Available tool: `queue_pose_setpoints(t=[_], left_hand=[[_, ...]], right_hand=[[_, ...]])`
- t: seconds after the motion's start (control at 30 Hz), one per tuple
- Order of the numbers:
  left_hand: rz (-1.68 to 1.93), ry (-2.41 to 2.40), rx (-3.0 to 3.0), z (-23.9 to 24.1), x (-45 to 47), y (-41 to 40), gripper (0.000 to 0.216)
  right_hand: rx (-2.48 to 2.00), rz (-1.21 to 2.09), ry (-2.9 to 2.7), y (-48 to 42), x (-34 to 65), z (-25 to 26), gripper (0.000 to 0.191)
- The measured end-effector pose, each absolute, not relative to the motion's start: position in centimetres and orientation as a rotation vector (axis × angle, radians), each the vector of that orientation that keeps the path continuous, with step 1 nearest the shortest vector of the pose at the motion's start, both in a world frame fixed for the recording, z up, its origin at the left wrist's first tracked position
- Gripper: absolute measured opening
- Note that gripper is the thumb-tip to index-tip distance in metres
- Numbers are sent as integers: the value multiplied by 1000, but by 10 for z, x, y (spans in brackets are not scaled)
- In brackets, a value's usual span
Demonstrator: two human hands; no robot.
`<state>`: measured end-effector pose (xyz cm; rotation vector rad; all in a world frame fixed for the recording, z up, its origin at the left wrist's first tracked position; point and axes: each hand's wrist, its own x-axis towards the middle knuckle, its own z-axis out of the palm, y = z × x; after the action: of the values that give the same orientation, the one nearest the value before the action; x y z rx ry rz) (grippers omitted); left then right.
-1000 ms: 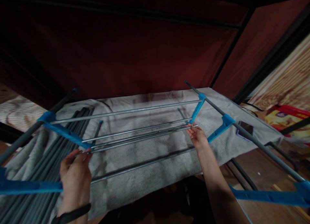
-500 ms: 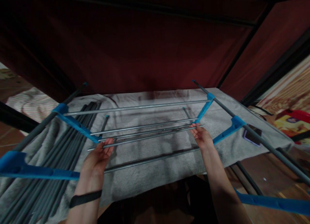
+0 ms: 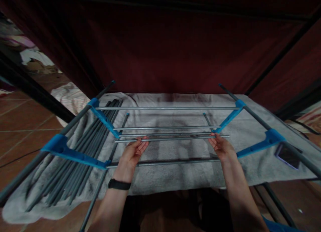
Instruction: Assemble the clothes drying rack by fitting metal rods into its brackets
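The left hand (image 3: pixel 131 151) pinches a thin metal rod (image 3: pixel 175 138) a little in from its left end, and the right hand (image 3: pixel 222 147) pinches it near the right end. Both tips stick out past the fingers. The rod lies just nearer than two parallel bars (image 3: pixel 160 128), perhaps touching one, above a grey towel (image 3: pixel 160 180).

you can read no text, label, brand, number or sign here: none on the metal rods (image 3: pixel 175 138), blue brackets (image 3: pixel 75 155), black wristband (image 3: pixel 119 184), or smartphone (image 3: pixel 287 157) near the gray blanket (image 3: pixel 175 181)'s right front edge.
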<state>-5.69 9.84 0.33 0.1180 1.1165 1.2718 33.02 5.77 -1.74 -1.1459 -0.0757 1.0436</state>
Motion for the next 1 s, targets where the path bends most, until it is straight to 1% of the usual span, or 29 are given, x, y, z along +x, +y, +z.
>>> queue_pose_setpoints(t=[0.23,0.67,0.8,0.9,1.0], left_hand=[[1279,1069,143,4,-48,93,22],[1248,1042,151,2,-44,93,19],[1289,1075,141,0,-44,94,27],[1310,1097,140,1,-44,95,29],[1316,1108,143,2,-45,95,30]], right_hand=[[-1171,1083,-96,59,335,-24,23],[-1228,1059,-41,58,335,-23,14],[-1217,1098,-56,59,334,-20,18],[-1210,1125,-63,59,333,-19,23],[-1183,1120,-97,58,332,-22,22]])
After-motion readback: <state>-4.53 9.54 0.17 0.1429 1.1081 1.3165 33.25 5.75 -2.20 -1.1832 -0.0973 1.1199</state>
